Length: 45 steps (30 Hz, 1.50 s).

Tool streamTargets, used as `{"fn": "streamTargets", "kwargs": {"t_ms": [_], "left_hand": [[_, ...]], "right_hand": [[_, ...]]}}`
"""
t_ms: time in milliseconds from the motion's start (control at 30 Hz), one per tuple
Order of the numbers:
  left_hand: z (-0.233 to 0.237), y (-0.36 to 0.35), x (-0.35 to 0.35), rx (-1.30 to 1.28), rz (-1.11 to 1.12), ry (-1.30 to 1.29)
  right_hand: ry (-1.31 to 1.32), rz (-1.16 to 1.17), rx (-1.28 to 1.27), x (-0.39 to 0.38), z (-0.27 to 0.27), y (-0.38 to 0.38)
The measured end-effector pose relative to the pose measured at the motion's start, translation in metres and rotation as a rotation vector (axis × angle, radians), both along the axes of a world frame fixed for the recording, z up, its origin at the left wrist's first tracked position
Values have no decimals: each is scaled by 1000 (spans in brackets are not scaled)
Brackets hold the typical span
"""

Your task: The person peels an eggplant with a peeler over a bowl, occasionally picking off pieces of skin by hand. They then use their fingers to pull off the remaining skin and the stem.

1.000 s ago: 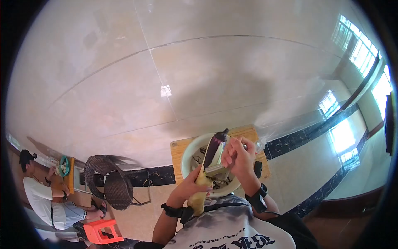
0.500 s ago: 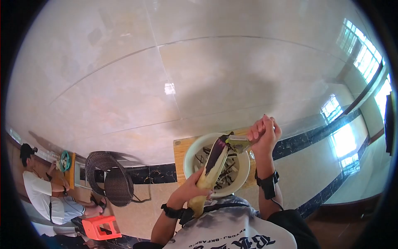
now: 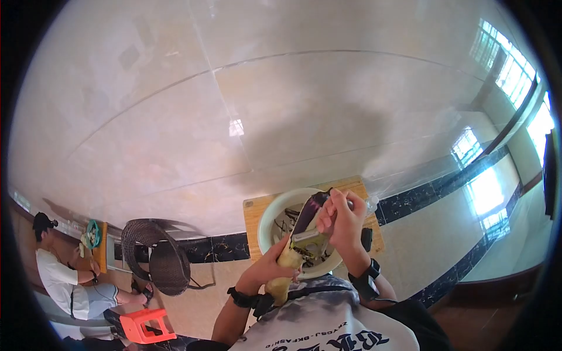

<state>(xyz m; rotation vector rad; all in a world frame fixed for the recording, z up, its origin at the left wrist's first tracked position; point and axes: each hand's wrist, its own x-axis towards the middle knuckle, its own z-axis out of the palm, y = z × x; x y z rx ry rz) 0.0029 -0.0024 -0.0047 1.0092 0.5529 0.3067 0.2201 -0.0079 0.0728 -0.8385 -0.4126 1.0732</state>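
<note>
My left hand (image 3: 270, 264) is wrapped round the lower, peeled part of a long eggplant (image 3: 305, 219), which tilts up over a white basin (image 3: 266, 222). Dark purple skin remains on its upper part; the lower part is pale. My right hand (image 3: 341, 221) is closed round the handle of a peeler (image 3: 305, 236), whose head lies against the eggplant's side near the middle. Dark strips of peel (image 3: 287, 217) lie inside the basin. My right hand hides part of the basin's far right side.
The basin stands on a wooden table (image 3: 253, 219) against the tiled wall. Left of it is a dark wicker chair (image 3: 170, 266), then an orange stool (image 3: 146, 326). Further left, a seated person (image 3: 61, 272) handles something pale beside a teal basket (image 3: 93, 233).
My right hand has moved down and left, bringing the peeler from the eggplant's top end to about its middle. The left hand keeps its hold with little movement.
</note>
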Motion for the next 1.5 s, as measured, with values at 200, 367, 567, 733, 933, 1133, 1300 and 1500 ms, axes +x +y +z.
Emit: {"fn": "streamTargets", "kwargs": {"t_ms": [200, 367, 567, 733, 933, 1133, 1300, 1500], "left_hand": [[5, -3, -9, -23, 27, 13], [9, -3, -12, -28, 50, 18], [9, -6, -21, -5, 115, 40], [6, 3, -17, -95, 118, -94], [2, 3, -13, 130, 247, -44], [-1, 8, -17, 65, 165, -41], [15, 1, -8, 116, 197, 87], [6, 0, -9, 308, 110, 52]], "right_hand": [[-111, -143, 85, 12, 3, 14], [-21, -304, 162, 44, -3, 34], [47, -386, 190, 63, 3, 27], [112, -209, 170, 46, 0, 12], [184, -121, 159, 38, 3, 9], [203, -34, 129, 32, 5, 8], [179, -46, 118, 23, 12, 12], [-24, -133, 119, 17, 25, 13]]}}
